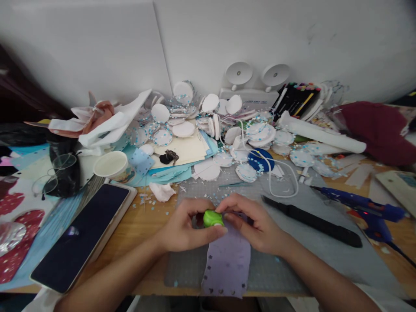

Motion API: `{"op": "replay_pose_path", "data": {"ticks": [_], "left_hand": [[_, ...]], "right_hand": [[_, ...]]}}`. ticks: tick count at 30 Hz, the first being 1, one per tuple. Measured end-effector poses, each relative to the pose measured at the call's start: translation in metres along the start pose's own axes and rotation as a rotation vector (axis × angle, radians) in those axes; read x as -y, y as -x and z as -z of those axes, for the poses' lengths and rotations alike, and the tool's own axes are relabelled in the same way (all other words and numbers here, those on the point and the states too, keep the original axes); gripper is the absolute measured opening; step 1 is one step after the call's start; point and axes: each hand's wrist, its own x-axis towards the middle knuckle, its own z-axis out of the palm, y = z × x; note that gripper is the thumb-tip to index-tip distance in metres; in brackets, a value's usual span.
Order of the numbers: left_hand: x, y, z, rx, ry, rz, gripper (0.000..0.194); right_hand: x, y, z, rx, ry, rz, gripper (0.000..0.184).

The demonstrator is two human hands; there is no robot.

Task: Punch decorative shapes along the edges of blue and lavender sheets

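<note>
My left hand (182, 227) is closed around a small bright green craft punch (212, 218), its thumb lying along the near side. My right hand (261, 225) pinches the upper end of a purple sheet of paper (228, 260) beside the punch. Small flower-like shapes run along the sheet's left and bottom edges. The sheet hangs toward me over the front edge of the grey cutting mat (279, 273). Fingers hide where the paper meets the punch.
A black-handled cutter (320, 225) and a blue glue gun (367, 206) lie at right. A phone (84, 234) and paper cup (111, 164) sit at left. Behind are white discs (183, 129) with blue bits, blue sheets (169, 174) and a looped white cable (284, 196).
</note>
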Motion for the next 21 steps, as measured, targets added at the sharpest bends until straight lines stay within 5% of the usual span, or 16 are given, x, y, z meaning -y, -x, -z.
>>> {"op": "replay_pose_path", "data": {"ticks": [3,9,21], "left_hand": [[0.001,0.000,-0.002,0.000,0.017,0.018,0.030],[0.007,0.001,-0.007,0.005,0.003,-0.006,0.032],[0.011,0.001,-0.009,-0.017,0.008,-0.026,0.033]], "right_hand": [[-0.001,0.000,-0.001,-0.016,-0.101,-0.037,0.018],[-0.003,-0.001,-0.003,0.050,-0.226,-0.117,0.067],[-0.003,0.000,-0.010,-0.085,-0.179,-0.128,0.052]]}}
